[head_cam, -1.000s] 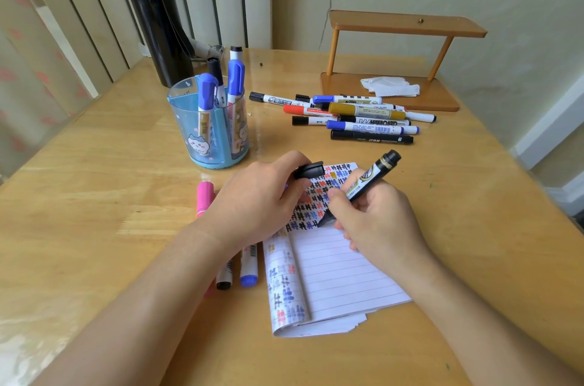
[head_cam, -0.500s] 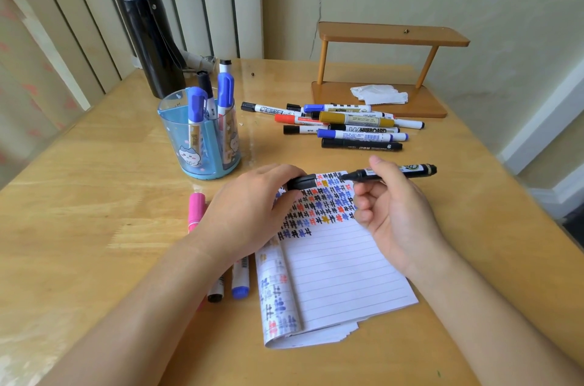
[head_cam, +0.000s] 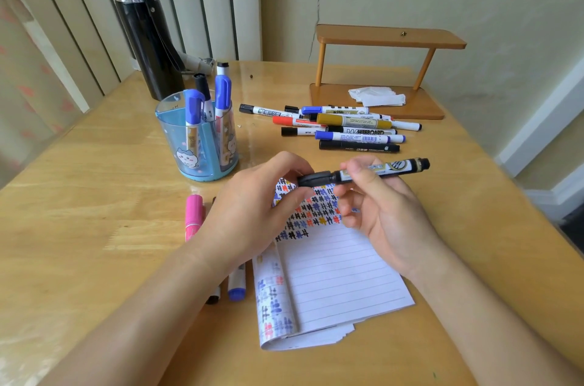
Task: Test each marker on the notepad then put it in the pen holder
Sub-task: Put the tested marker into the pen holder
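Observation:
A black marker [head_cam: 395, 166] lies level above the notepad [head_cam: 341, 278]. My right hand [head_cam: 382, 212] grips its barrel, and my left hand [head_cam: 256, 212] pinches its black cap [head_cam: 314, 178], which sits against the marker's left end. The notepad's top lines are filled with coloured test marks. The blue pen holder [head_cam: 202, 142] stands to the left behind my hands with several markers upright in it. A pile of markers [head_cam: 341, 128] lies on the table behind the notepad.
A pink marker [head_cam: 193, 215], a blue-capped one [head_cam: 237, 286] and a black-tipped one [head_cam: 214, 297] lie left of the notepad, partly under my left arm. A black flask [head_cam: 143, 28] stands at the back left. A wooden stand [head_cam: 379, 69] with crumpled tissue is at the back right.
My right hand lifted the marker's tip off the notepad and turned it level. The cap in my left hand and the marker's tip end have come together.

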